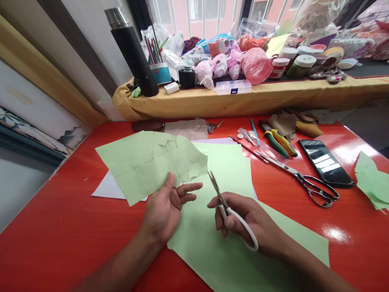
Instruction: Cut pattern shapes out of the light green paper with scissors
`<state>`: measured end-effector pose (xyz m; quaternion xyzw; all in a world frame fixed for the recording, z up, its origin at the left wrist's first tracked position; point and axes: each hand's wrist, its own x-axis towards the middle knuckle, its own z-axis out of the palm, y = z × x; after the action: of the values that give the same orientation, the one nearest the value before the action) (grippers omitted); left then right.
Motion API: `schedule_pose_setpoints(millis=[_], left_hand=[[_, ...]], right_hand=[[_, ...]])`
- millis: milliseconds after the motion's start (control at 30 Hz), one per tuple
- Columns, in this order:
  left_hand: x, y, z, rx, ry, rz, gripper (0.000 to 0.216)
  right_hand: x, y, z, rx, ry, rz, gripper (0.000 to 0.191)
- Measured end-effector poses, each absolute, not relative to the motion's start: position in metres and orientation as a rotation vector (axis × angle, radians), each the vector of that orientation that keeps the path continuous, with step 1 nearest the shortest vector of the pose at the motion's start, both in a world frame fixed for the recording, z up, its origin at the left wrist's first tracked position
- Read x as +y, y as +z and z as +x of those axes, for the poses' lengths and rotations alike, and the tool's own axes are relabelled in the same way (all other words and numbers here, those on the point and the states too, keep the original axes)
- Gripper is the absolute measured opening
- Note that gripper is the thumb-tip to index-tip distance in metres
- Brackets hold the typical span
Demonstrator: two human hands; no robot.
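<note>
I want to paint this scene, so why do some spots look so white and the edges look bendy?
In the head view, white glare shines on the red table, and pale bars reflect on the black phone. The bright window looks washed out. Edges look stretched, as through a wide lens. The white-handled scissors look sharp, not blurry.

We show a bare left hand (162, 213) and a bare right hand (247, 223), both long-fingered and broad-palmed, narrowing at the wrists into a bare, slender left forearm (118, 263) and a bare, slender right forearm (313, 269).
</note>
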<state>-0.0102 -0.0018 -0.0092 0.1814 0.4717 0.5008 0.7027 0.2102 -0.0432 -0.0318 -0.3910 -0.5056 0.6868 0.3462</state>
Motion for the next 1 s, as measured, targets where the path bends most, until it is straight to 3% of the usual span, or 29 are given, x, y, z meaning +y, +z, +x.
schedule_pose_setpoints(millis=[1000], left_hand=[[-0.016, -0.010, -0.013, 0.928, 1.009, 0.575, 0.060]], right_hand=[[-0.041, -0.034, 0.212, -1.550, 1.549, -1.140, 0.052]])
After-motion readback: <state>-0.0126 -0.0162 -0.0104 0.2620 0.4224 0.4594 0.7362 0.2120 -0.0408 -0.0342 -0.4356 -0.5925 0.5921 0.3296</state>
